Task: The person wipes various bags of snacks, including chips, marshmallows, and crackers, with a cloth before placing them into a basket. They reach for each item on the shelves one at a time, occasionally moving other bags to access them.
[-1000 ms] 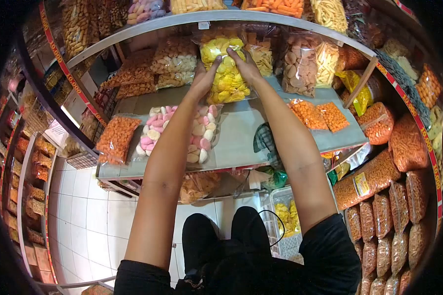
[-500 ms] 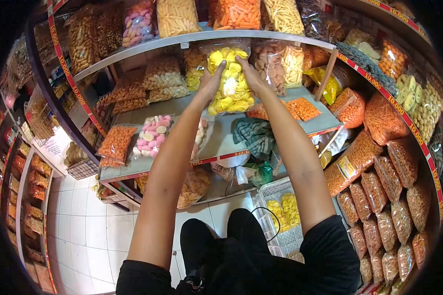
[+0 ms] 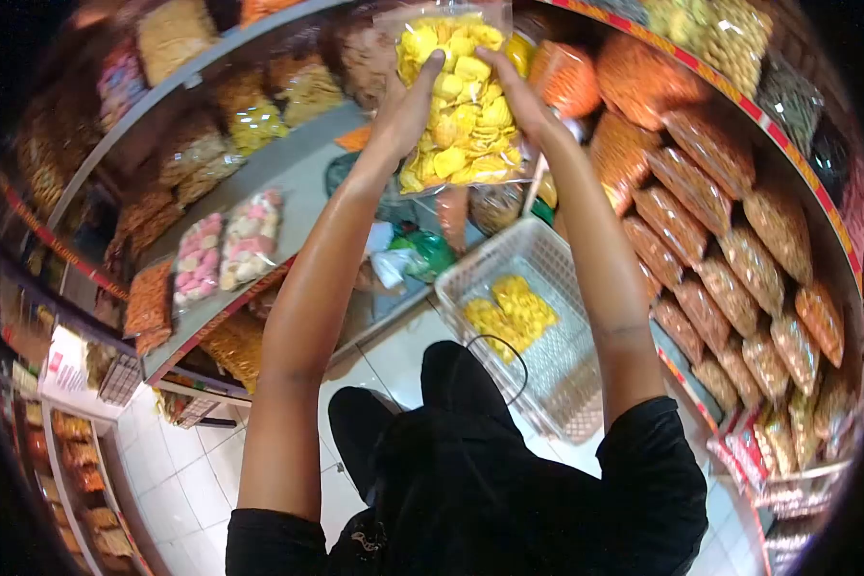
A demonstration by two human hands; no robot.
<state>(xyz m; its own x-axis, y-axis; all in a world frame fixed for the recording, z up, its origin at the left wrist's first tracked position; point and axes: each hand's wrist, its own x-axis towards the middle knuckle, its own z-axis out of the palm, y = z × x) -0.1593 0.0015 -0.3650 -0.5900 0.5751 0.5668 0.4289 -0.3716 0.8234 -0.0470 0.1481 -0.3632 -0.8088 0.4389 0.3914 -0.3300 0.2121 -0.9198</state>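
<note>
Left hand (image 3: 403, 117), right hand (image 3: 522, 98) gripping side edges of clear plastic yellow-chip bag (image 3: 463, 120); below hands, pale rectangular plastic crate (image 3: 549, 360) showing open room.

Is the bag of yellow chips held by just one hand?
No, the left hand and the right hand both hold the bag of yellow chips.

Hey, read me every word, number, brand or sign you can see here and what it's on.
No text reads clearly.
Red-and-yellow shelf strips: printing too blurred to read.
White sign at far left: too small and blurred.
Small white shelf tag at upper left: too small.
Held bag of yellow chips: no readable label.
</note>
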